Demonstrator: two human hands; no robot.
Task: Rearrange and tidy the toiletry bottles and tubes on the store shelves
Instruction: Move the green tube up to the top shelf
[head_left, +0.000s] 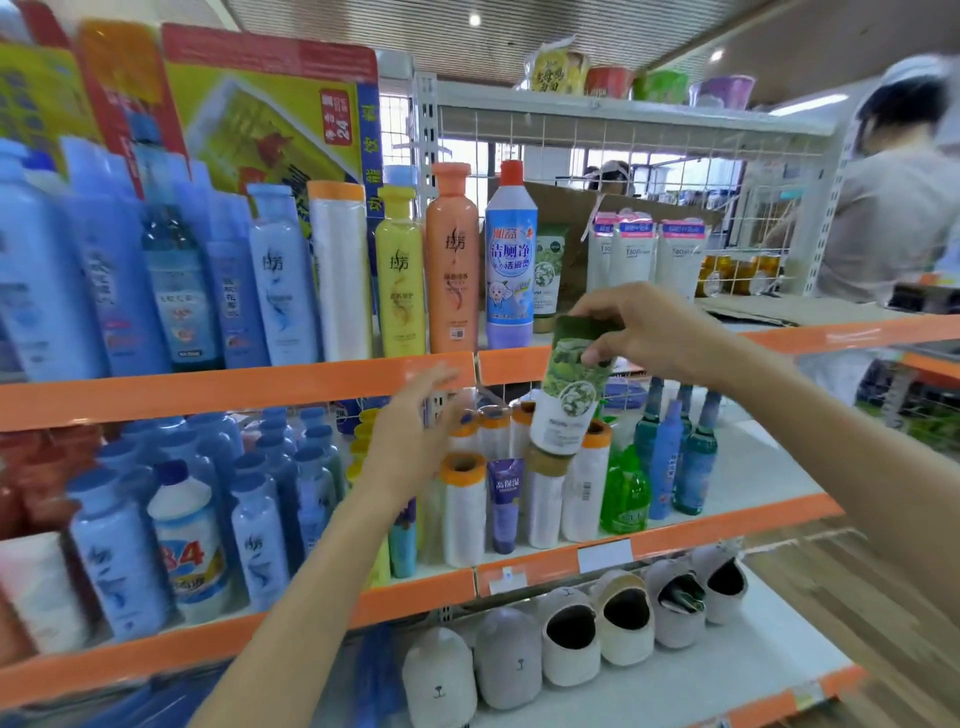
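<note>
My right hand (641, 332) grips a green and white tube (569, 395) by its crimped end, cap hanging down, in front of the orange edge of the upper shelf (234, 387). My left hand (415, 431) hovers open at the middle shelf, fingers spread, close to the white rolls with orange caps (462, 512). A matching green tube (548, 270) stands on the upper shelf beside a blue and white toilet cleaner bottle (510, 260), an orange shampoo bottle (451, 260) and a yellow one (399, 275). A purple tube (505, 504) stands among the rolls.
Blue shampoo bottles (275, 280) crowd the left of both shelves. White facial tubes (634, 254) stand at the upper right. Green and blue spray bottles (670, 462) fill the middle shelf's right. Grey slippers (571, 644) lie on the bottom shelf. A person (893, 208) stands at right.
</note>
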